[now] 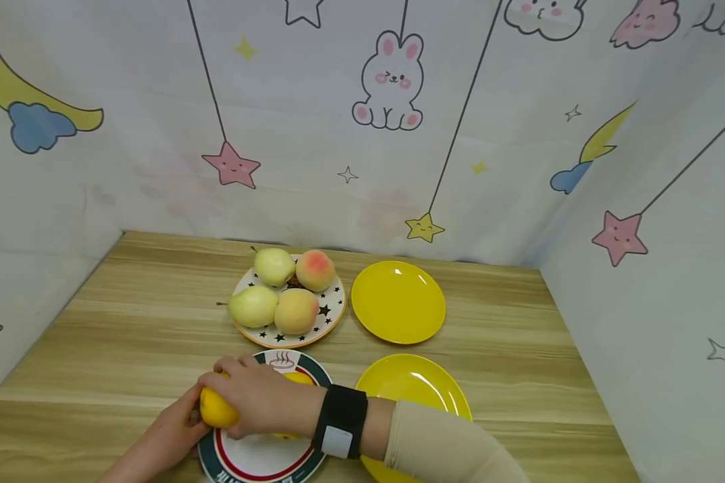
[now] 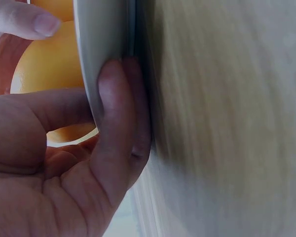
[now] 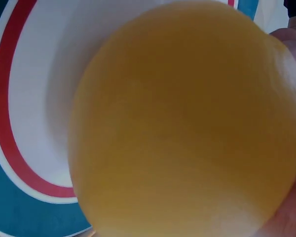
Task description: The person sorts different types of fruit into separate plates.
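In the head view my left hand is at the left edge of a white plate with a green and red border. The left wrist view shows the left hand pinching the plate's rim, with fingers on its underside, close over the table. My right hand reaches across the plate and grips a lemon by its left edge. Another lemon lies on the plate, partly hidden under the right wrist. A large yellow fruit fills much of the right wrist view, the right hand behind it.
Behind stands a star-patterned plate bearing two pears and two peaches. To the right are two yellow plates, a far one and a near one partly covered by my right forearm. Patterned cloth walls border the wooden table.
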Motion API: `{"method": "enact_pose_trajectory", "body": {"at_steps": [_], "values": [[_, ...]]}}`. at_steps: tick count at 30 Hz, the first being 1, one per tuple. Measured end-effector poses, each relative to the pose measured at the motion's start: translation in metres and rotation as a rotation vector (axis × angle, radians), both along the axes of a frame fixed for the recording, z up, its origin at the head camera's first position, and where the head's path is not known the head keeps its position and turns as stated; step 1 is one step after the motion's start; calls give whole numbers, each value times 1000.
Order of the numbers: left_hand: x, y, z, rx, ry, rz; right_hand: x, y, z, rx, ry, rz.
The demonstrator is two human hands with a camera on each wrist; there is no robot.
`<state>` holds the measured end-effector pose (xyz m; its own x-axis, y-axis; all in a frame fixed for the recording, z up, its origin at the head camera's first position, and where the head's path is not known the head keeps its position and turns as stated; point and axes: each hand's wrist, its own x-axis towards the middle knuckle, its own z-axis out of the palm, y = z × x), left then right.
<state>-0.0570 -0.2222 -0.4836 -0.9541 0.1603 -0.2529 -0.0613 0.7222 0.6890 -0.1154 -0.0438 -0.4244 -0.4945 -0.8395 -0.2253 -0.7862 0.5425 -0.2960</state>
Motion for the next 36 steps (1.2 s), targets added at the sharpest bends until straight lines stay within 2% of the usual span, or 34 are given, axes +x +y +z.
{"method": "enact_pose_trajectory", "body": {"at_steps": [9, 16, 22, 30, 36], "values": [[0, 2, 2, 12, 13, 12, -2, -1, -4, 22, 34, 24], [0, 5, 4, 72, -60, 71, -3, 5, -1, 84, 105, 79], [-1, 4, 4, 68, -76, 77, -2, 8, -2, 117, 160, 99], [-2, 4, 4, 50, -81, 68, -2, 9, -2, 132, 130, 106], [-2, 3, 4, 57, -83, 66, -2, 14, -2, 82, 119, 106]]}}
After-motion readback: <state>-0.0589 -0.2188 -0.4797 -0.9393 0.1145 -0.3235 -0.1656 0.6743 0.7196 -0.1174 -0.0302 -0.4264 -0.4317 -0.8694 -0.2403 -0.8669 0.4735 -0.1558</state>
